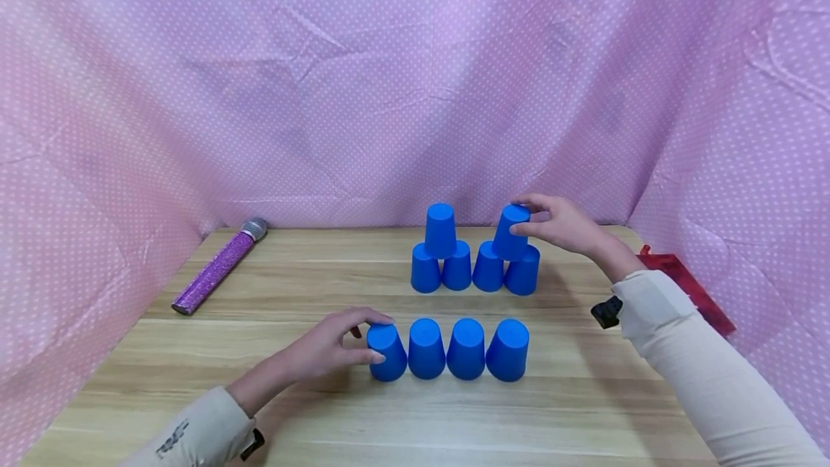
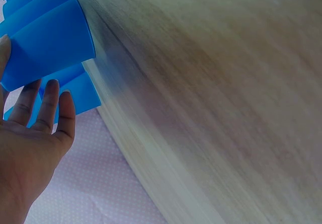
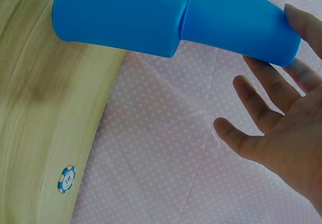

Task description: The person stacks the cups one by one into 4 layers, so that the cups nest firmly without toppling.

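Observation:
Upside-down blue cups stand in two groups. At the back, one cup (image 1: pixel 441 231) sits across two base cups. Beside it another upper cup (image 1: pixel 508 240) rests on its own pair, and my right hand (image 1: pixel 563 225) pinches it near the top between thumb and fingers. The right wrist view shows this upper cup (image 3: pixel 236 22) touching the cup below (image 3: pixel 118 15), the other fingers spread. In the front row, my left hand (image 1: pixel 320 348) holds the leftmost cup (image 1: pixel 387 359) by thumb and fingers; it also appears as a cup (image 2: pixel 50 40) in the left wrist view.
A glittery purple microphone (image 1: pixel 217 272) lies at the left of the wooden table (image 1: pixel 311 409). Something red (image 1: pixel 697 287) lies at the right edge, partly behind my sleeve. A round chip (image 3: pixel 66 179) marked 10 shows near the table edge. Pink dotted cloth (image 1: pixel 363 92) hangs around.

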Demonstrator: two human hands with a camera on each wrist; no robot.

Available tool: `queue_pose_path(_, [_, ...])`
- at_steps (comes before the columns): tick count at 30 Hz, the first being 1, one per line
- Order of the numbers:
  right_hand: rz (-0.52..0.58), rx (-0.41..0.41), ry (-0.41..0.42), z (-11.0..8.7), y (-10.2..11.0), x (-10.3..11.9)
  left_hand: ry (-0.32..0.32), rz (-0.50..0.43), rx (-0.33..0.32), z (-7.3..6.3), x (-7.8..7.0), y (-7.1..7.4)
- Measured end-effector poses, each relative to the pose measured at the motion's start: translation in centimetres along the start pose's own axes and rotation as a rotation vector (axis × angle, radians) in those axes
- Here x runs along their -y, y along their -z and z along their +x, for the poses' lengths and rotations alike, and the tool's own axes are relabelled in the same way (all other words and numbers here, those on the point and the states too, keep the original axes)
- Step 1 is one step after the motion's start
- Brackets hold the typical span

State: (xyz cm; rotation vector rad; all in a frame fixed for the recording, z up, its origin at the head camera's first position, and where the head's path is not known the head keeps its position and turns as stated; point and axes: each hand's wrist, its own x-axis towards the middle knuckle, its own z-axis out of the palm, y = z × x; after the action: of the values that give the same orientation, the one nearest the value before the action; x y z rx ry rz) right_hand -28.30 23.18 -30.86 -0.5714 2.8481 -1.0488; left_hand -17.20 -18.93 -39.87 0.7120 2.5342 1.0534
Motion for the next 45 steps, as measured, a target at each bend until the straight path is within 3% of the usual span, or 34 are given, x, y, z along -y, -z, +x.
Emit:
queue_pose_path(17, [0.017, 0.006, 0.0, -1.1, 0.7, 0.0, 0.004, 0.006, -0.004, 0.0, 0.0, -0.1])
queue_pose_path(25, [-0.025, -0.086, -0.005, -3.9, 1.8, 1.3, 0.002, 0.004, 0.001, 0.1, -0.1, -0.1])
queue_pose_path(37, [-0.017, -0.186, 0.135, -8.3, 1.2, 3.0, 0.014, 0.004, -0.002, 0.1, -0.1, 0.0])
queue_pose_path(45, [-0.033, -0.1, 0.23, -10.3, -0.8, 2.5, 0.017, -0.001, 0.001, 0.1, -0.1, 0.0])
